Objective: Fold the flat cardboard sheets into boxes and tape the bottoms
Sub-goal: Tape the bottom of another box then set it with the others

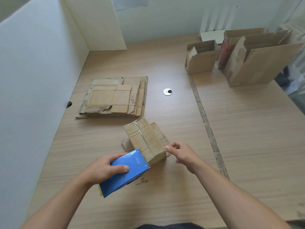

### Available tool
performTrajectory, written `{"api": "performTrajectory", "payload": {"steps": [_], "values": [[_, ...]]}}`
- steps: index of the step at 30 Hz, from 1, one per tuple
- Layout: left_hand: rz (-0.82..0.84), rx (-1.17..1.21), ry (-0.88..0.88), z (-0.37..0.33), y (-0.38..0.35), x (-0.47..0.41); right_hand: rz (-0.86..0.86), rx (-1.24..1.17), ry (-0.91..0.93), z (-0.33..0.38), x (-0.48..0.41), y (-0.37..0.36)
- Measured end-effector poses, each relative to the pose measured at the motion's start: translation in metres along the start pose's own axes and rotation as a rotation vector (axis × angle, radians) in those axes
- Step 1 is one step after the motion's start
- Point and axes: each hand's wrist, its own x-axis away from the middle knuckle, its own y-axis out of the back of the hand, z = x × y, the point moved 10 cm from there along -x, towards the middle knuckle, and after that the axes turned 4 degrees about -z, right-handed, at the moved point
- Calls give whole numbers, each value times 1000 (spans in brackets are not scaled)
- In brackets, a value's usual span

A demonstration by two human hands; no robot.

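Left hand point(102, 169): fingers and thumb wrapped round smooth blue dispenser point(127, 172), its front edge against the box's near end.
Right hand point(183, 154): fingers curled just beside the box's near right corner; pinching anything, cannot tell.
Box point(145, 138): between the hands on wood-grain table point(239, 129); worn corrugated brown, glossy clear tape along its seam.
Sheets point(113, 98): flat ragged stack beyond the box.

single view, worn on the head: wide-angle lens facing forward and steeply down over a wooden table point(239, 138). left hand point(102, 169) and right hand point(184, 154) lie close below it, lower centre; white partition point(33, 80) fills the frame's left.
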Motion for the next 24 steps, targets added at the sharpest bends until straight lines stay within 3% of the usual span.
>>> {"api": "performTrajectory", "payload": {"steps": [4, 16, 20, 24], "values": [[5, 7, 2, -2, -1, -4, -68, 66, 152, 18, 6, 7], [34, -43, -9, 0, 2, -8, -32, 95, 104, 16, 11, 0], [43, -42, -10, 0, 1, -8, -53, 310, 246, 22, 10, 1], [35, -31, -1, 1, 1, -10, -123, 528, 511, 39, 14, -5]]}}
